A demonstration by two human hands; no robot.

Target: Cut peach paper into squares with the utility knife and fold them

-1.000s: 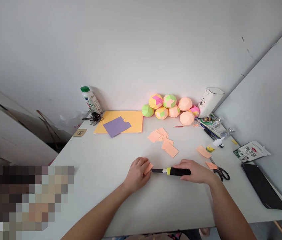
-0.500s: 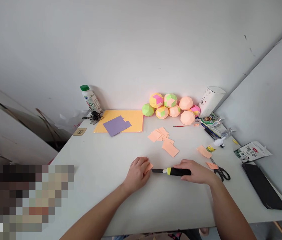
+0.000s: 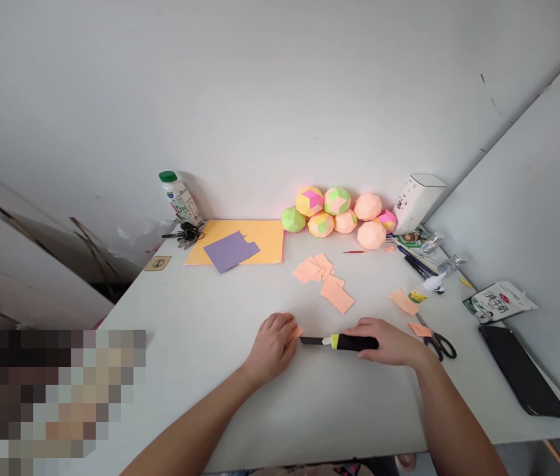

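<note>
My left hand (image 3: 274,344) is closed around a small piece of peach paper (image 3: 298,332), most of it covered by the fingers. From the right, my right hand (image 3: 383,340) grips the black handle of a utility knife (image 3: 354,342) with a yellow collar. Its dark blade lies flat near the table and points left, the tip at the paper's edge. Behind the hands lie a peach paper rectangle (image 3: 338,297) and a fanned group of peach paper pieces (image 3: 313,268). Scissors (image 3: 439,345) rest to the right of my right hand, with a peach paper scrap on them.
Faceted paper balls (image 3: 337,201) line the wall. A purple sheet (image 3: 230,251) lies on yellow paper (image 3: 272,241), beside keys (image 3: 188,231) and a bottle (image 3: 180,198). To the right are a glue bottle (image 3: 426,288), pens (image 3: 416,263), a milk pouch (image 3: 498,301) and a black case (image 3: 522,370).
Both hands, the paper and the knife keep almost the same positions. The whole view has shifted very slightly.
</note>
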